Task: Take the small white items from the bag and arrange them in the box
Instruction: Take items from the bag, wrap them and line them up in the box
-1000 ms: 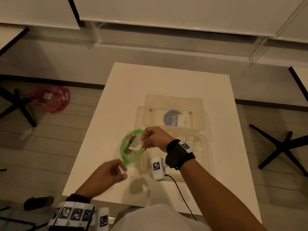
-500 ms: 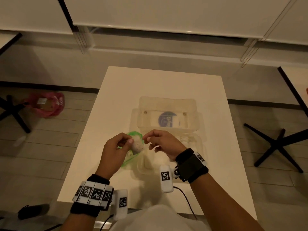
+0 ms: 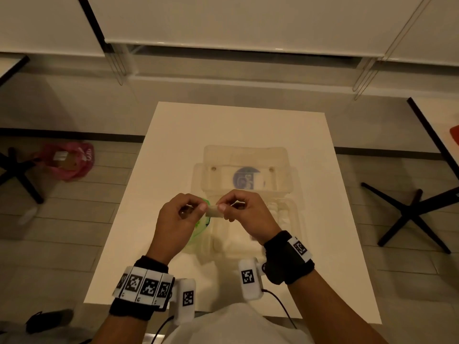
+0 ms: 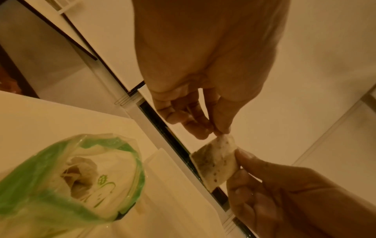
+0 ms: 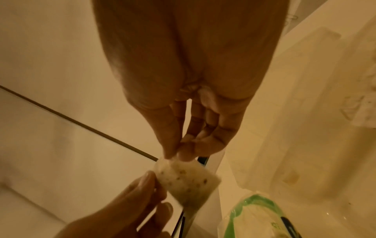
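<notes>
Here, a small white item, speckled with dark flecks, is pinched at its 9 o'clock edge by the left hand and at its 3 o'clock edge by the right hand, thumb against fingertips on each. It is held above the white table, with the open green-rimmed bag at 7 o'clock below it and the clear box at 1 o'clock. A pink bag is seen on the floor at 9 o'clock.

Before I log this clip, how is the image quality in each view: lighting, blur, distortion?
Head view: dim, warm light, wide-angle bending at the edges, clear box hard to read. Left wrist view: orange cast, tea bag fairly sharp, green-rimmed bag soft. Right wrist view: left hand smeared, box washed out.
</notes>
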